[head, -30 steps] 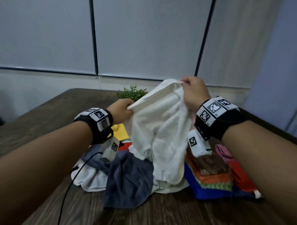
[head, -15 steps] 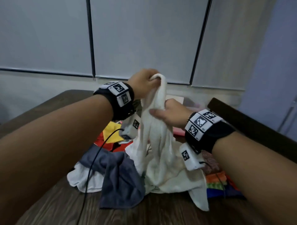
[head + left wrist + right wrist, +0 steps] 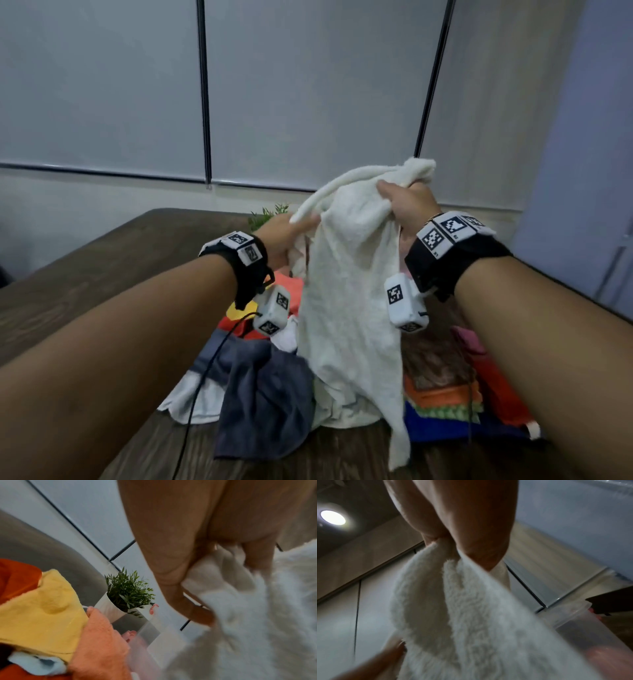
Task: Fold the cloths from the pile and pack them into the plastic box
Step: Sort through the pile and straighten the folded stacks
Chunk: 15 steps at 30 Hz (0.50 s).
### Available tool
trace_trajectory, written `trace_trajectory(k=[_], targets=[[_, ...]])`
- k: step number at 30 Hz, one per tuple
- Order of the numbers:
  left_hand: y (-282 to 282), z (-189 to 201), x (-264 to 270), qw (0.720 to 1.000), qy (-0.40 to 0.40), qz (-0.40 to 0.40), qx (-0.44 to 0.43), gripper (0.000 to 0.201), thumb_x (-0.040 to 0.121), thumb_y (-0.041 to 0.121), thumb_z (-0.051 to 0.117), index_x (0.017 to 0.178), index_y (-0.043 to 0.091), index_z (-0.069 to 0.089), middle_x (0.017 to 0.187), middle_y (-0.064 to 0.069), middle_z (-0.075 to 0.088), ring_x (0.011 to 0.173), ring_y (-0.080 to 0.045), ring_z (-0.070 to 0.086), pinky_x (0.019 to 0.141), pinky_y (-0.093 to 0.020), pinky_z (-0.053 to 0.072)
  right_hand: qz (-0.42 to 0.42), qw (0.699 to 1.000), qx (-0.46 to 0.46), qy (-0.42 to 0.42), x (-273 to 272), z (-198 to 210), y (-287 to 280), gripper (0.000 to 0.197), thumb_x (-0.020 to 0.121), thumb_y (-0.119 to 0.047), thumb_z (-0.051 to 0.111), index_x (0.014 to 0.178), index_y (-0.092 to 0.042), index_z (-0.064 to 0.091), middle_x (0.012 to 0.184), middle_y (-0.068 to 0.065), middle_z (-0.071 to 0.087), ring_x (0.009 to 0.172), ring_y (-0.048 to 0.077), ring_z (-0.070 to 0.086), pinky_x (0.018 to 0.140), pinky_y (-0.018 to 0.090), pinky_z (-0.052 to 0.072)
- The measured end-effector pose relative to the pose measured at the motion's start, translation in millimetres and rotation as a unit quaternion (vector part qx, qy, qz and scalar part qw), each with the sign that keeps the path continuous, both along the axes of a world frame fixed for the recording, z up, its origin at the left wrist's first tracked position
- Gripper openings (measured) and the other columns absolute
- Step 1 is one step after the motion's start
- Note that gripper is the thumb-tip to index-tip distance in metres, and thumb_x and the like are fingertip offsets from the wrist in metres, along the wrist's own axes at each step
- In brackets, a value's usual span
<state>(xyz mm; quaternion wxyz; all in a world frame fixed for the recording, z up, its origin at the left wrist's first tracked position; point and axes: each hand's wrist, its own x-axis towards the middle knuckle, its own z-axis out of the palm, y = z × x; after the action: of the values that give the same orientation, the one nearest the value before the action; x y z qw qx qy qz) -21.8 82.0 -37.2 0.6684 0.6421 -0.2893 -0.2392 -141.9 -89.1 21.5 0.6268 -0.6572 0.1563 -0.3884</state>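
- The left hand (image 3: 279, 236) and right hand (image 3: 409, 205) are bare, and both forearms are bare with no sleeves in view.
- Each wrist wears a wide black strap (image 3: 455, 267).
- White blocks printed with black-and-white square code markers (image 3: 445, 229) sit on top of each strap.
- A small white camera box (image 3: 404, 303), also bearing code markers, hangs below each wrist.
- A thin black cable (image 3: 202, 380) runs from the box under the left wrist.
- A thin bracelet (image 3: 432, 216) shows just above the right strap.
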Motion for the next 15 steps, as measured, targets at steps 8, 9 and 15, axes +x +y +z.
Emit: trace_trajectory(k=[8,9,15], targets=[[-5.6,10.7,-11.9,0.941,0.241,0.019,-0.237,0.067,0.091,0.06,0.054,0.139,0.013,0.045,0.124,-0.018,0.063,0.104,-0.033,0.068,0.087,-0.048,0.056,0.068,0.99,0.09,-0.082,-14.3,4.8,5.5,0.033,0.095,-0.015,0.06,0.127,-0.013,0.054,0.12,0.014,0.068,0.106,0.031,0.069,0.094,0.051,0.054],[-7.1,10.0,-8.1,0.922,0.265,0.012,-0.281,0.072,0.09,0.06,0.055,0.142,0.016,0.036,0.128,-0.021,0.06,0.11,-0.036,0.065,0.092,-0.052,0.053,0.079,0.987,0.105,-0.095,-14.1,5.8,7.7,0.03,0.097,-0.014,0.058,0.127,-0.012,0.054,0.119,0.016,0.068,0.105,0.031,0.069,0.092,0.05,0.055],[-25.9,-15.0,-31.4,0.943,0.318,-0.087,-0.036,0.077,0.084,0.077,0.044,0.125,0.014,0.058,0.111,-0.009,0.063,0.102,-0.028,0.058,0.087,-0.042,0.043,0.084,0.986,0.104,-0.101,-7.3,4.2,10.2,0.028,0.1,-0.026,0.054,0.126,-0.016,0.058,0.121,0.013,0.068,0.109,0.028,0.067,0.099,0.05,0.051]])
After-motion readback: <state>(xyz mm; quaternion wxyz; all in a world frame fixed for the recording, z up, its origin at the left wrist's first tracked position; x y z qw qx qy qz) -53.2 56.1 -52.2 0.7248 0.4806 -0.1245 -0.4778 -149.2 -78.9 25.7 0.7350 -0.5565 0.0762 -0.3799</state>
